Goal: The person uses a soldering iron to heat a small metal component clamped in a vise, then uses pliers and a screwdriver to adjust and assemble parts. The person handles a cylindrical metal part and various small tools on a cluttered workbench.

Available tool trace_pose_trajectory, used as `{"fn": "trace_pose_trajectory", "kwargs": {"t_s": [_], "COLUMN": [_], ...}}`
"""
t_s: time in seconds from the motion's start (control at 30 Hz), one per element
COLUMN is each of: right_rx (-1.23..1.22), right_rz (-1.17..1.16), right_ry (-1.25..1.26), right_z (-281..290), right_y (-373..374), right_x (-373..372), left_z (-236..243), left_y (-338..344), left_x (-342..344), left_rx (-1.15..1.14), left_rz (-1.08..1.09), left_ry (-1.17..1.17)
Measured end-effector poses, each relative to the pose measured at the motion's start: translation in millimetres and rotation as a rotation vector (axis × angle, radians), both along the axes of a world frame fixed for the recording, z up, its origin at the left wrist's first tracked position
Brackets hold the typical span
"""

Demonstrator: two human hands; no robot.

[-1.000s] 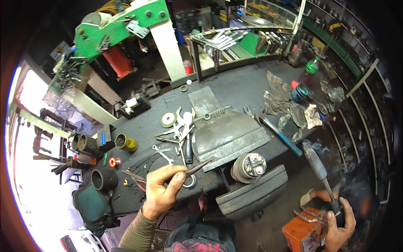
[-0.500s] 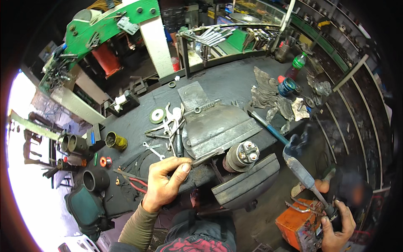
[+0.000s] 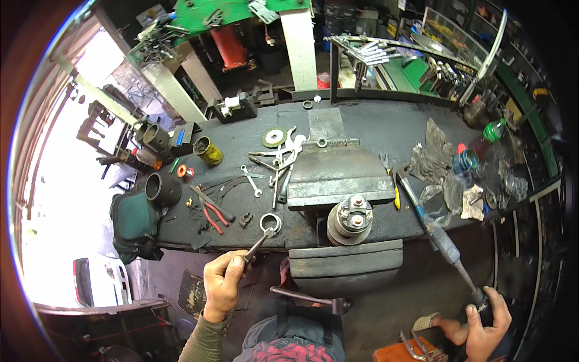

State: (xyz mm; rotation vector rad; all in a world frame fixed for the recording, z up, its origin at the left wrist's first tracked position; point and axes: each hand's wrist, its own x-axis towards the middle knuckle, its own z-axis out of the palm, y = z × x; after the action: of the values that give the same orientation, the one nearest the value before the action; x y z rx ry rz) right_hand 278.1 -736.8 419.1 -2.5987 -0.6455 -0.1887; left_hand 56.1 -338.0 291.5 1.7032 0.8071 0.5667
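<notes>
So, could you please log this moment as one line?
Left hand: holds slim dark tool | Right hand: holds thick-headed tool | Vise: cylindrical part between jaws

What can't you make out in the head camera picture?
Head view:
Slim dark tool: rear end hidden inside the left hand.
Long-shafted iron: handle partly covered by the right hand.
Orange box: cut off by the lower edge.
Green frame: top cut off by upper edge.
</notes>
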Motion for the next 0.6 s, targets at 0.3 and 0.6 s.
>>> {"fn": "trace_pose_trajectory", "kwargs": {"t_s": [0.3, 0.6], "right_rx": [-0.032, -0.046], "right_rz": [0.189, 0.391], "right_ry": [-0.053, -0.074], "right_z": [31.6, 42.3], "right_y": [22.9, 63.7], "right_x": [46.2, 127.4], "left_z": [2.7, 9.7], "left_y": [-32.9, -54.4], "left_x": [5.3, 46.1], "left_rx": [0.06, 0.128], "left_rz": [0.059, 0.201], "left_ry": [-0.04, -0.106]}}
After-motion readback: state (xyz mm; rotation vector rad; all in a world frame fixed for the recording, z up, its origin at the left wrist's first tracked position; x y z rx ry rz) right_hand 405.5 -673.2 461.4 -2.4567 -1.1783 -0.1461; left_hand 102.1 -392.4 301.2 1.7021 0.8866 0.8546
